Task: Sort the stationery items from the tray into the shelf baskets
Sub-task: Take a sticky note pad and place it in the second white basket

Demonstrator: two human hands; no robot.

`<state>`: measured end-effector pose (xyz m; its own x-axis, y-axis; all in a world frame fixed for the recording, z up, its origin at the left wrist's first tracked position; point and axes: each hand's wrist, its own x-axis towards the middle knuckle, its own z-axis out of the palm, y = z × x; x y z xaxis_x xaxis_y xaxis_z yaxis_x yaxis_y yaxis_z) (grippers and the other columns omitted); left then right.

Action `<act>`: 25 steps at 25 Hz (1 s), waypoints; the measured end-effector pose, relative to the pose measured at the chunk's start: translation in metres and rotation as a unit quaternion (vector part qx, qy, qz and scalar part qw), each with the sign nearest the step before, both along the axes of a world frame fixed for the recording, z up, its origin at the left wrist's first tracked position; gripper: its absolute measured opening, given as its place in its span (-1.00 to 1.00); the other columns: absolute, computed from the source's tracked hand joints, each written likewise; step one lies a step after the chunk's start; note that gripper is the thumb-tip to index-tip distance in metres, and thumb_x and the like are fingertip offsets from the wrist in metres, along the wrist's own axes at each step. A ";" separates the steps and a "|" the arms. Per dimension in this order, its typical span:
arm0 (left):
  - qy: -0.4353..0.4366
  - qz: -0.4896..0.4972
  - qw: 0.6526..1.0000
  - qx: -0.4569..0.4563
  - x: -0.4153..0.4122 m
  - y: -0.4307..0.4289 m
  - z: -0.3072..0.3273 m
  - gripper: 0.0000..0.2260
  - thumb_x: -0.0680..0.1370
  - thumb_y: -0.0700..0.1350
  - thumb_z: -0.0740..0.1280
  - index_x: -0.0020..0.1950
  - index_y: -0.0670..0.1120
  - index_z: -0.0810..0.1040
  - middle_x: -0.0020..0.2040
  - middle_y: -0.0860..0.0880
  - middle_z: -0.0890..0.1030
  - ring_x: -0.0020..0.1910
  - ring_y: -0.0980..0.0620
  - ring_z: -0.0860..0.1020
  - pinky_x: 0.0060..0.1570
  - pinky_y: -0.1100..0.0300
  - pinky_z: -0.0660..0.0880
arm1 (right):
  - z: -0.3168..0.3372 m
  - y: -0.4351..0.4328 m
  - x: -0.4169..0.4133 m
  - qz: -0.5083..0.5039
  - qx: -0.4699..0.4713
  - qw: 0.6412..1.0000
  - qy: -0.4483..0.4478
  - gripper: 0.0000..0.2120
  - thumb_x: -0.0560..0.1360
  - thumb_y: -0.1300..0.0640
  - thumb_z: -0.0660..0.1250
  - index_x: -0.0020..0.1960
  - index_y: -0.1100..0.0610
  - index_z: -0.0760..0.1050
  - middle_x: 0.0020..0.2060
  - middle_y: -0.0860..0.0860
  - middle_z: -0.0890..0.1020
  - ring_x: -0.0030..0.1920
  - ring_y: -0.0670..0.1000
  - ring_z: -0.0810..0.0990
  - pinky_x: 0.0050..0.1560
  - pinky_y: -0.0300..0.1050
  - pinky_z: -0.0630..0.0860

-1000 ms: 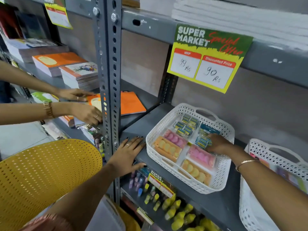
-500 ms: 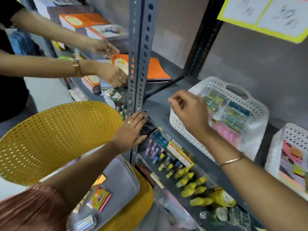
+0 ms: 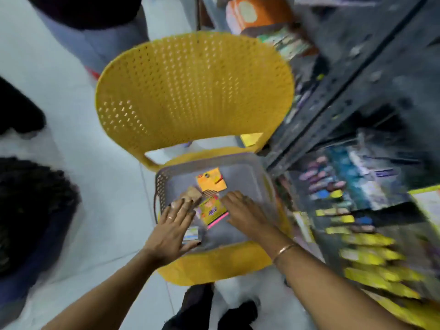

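Observation:
A grey plastic tray (image 3: 247, 172) rests on the seat of a yellow chair (image 3: 195, 91). In it lie an orange card pack (image 3: 211, 180), a yellow-green pack with a pink edge (image 3: 212, 211), a small brown pack (image 3: 191, 195) and a small pale pack (image 3: 191, 233). My left hand (image 3: 171, 231) hovers flat over the tray's left side, fingers apart, its fingertips at the brown pack. My right hand (image 3: 242, 214) is spread over the tray's right half, fingertips beside the yellow-green pack. Neither hand holds anything. The shelf baskets are out of view.
The grey metal shelf (image 3: 352, 75) stands at the right, blurred, with rows of yellow and coloured markers (image 3: 366, 248) on its lower level and orange books (image 3: 252, 13) above. Another person's legs (image 3: 95, 36) stand behind the chair. Dark shapes lie at the left.
The view has swung down from the shelf to the tray on the chair. My right hand left the white basket and my left hand left the shelf edge; both came down over the tray.

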<state>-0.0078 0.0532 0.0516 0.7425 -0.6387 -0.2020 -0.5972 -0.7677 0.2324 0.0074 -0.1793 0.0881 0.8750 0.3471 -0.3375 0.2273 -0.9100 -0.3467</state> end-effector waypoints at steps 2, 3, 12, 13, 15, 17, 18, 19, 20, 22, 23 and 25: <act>0.021 -0.001 0.999 0.032 -0.022 0.016 -0.028 -0.26 0.53 0.36 -0.11 0.33 -0.20 0.42 0.40 -0.25 0.34 0.40 -0.14 0.16 0.27 -0.13 0.10 | -0.040 0.022 0.001 0.038 -0.042 0.998 0.036 -0.42 0.48 0.28 0.26 0.44 0.17 0.15 0.46 0.16 0.23 0.46 0.15 0.19 0.34 0.09 0.30; 0.026 -0.006 0.999 0.044 -0.029 0.018 -0.037 -0.26 0.52 0.36 -0.10 0.32 -0.20 0.44 0.40 -0.25 0.34 0.40 -0.14 0.16 0.28 -0.14 0.09 | -0.052 0.028 0.002 0.047 -0.054 0.997 0.039 -0.43 0.50 0.32 0.19 0.46 0.17 0.10 0.49 0.16 0.17 0.50 0.14 0.12 0.38 0.07 0.25; -0.003 0.032 0.999 0.026 -0.042 0.017 -0.074 -0.30 0.47 0.33 0.05 0.27 -0.23 0.46 0.36 -0.25 0.39 0.36 -0.23 0.32 0.28 -0.22 0.08 | -0.114 0.046 0.017 0.107 -0.109 0.988 -0.026 -0.38 0.39 0.42 0.23 0.41 0.30 0.16 0.37 0.26 0.33 0.36 0.27 0.31 0.35 0.12 0.32; -0.007 0.033 0.999 0.024 -0.042 0.017 -0.075 -0.30 0.47 0.33 0.04 0.28 -0.23 0.46 0.36 -0.25 0.39 0.36 -0.23 0.32 0.29 -0.22 0.07 | -0.115 0.046 0.016 0.107 -0.120 0.986 -0.040 -0.35 0.36 0.39 0.30 0.41 0.30 0.16 0.36 0.25 0.35 0.34 0.25 0.33 0.34 0.11 0.33; -0.011 0.036 0.999 0.019 -0.043 0.017 -0.075 -0.29 0.48 0.33 0.03 0.28 -0.23 0.46 0.36 -0.25 0.40 0.37 -0.22 0.32 0.29 -0.20 0.06 | -0.118 0.044 0.015 0.116 -0.148 0.981 -0.046 -0.30 0.34 0.30 0.38 0.40 0.28 0.16 0.33 0.22 0.37 0.31 0.22 0.34 0.34 0.10 0.32; -0.017 0.038 0.999 0.017 -0.042 0.017 -0.074 -0.29 0.48 0.33 0.01 0.28 -0.23 0.46 0.35 -0.24 0.41 0.36 -0.22 0.32 0.29 -0.18 0.06 | -0.116 0.044 0.017 0.126 -0.163 0.978 -0.031 -0.26 0.33 0.21 0.41 0.40 0.28 0.13 0.33 0.21 0.35 0.31 0.20 0.33 0.36 0.10 0.29; -0.018 0.039 0.999 0.017 -0.042 0.017 -0.074 -0.29 0.48 0.33 0.00 0.29 -0.23 0.46 0.35 -0.24 0.41 0.36 -0.22 0.32 0.29 -0.17 0.07 | -0.115 0.044 0.019 0.131 -0.165 0.977 -0.021 -0.23 0.32 0.19 0.43 0.41 0.28 0.11 0.34 0.20 0.34 0.32 0.19 0.32 0.37 0.09 0.28; -0.019 0.040 0.999 0.015 -0.042 0.017 -0.075 -0.29 0.48 0.33 0.00 0.29 -0.23 0.46 0.36 -0.24 0.41 0.37 -0.22 0.31 0.30 -0.18 0.07 | -0.116 0.043 0.021 0.135 -0.162 0.977 -0.015 -0.20 0.31 0.17 0.44 0.42 0.28 0.10 0.35 0.20 0.32 0.33 0.19 0.31 0.38 0.07 0.28; -0.019 0.041 0.999 0.013 -0.043 0.017 -0.075 -0.29 0.49 0.33 0.00 0.29 -0.23 0.45 0.36 -0.24 0.40 0.37 -0.22 0.31 0.30 -0.18 0.07 | -0.116 0.042 0.022 0.137 -0.157 0.978 -0.009 -0.17 0.30 0.16 0.46 0.42 0.28 0.09 0.36 0.20 0.31 0.34 0.19 0.30 0.39 0.06 0.28; -0.016 0.041 0.999 0.015 -0.043 0.018 -0.076 -0.29 0.49 0.33 0.00 0.30 -0.23 0.45 0.37 -0.23 0.40 0.38 -0.21 0.29 0.30 -0.19 0.07 | -0.115 0.041 0.021 0.134 -0.152 0.979 0.007 -0.17 0.29 0.11 0.48 0.40 0.28 0.12 0.34 0.20 0.32 0.33 0.18 0.30 0.39 0.05 0.29; -0.014 0.041 0.999 0.016 -0.044 0.018 -0.076 -0.29 0.49 0.33 0.01 0.30 -0.22 0.44 0.37 -0.23 0.40 0.38 -0.21 0.29 0.31 -0.18 0.06 | -0.113 0.039 0.020 0.124 -0.146 0.981 0.015 -0.18 0.28 0.08 0.49 0.38 0.28 0.15 0.33 0.21 0.33 0.31 0.18 0.31 0.37 0.05 0.31; -0.009 0.040 0.999 0.019 -0.043 0.018 -0.076 -0.29 0.49 0.33 0.02 0.31 -0.22 0.43 0.38 -0.22 0.38 0.40 -0.20 0.27 0.32 -0.18 0.05 | -0.104 0.034 0.018 0.085 -0.123 0.988 0.028 -0.21 0.26 0.03 0.50 0.34 0.28 0.21 0.28 0.21 0.36 0.28 0.18 0.32 0.29 0.03 0.35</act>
<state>-0.0513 0.0713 -0.0245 0.7942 -0.5698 -0.2111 -0.5381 -0.8209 0.1914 0.0252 -0.1452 -0.0161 0.7886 0.3879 -0.4771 0.3699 -0.9191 -0.1358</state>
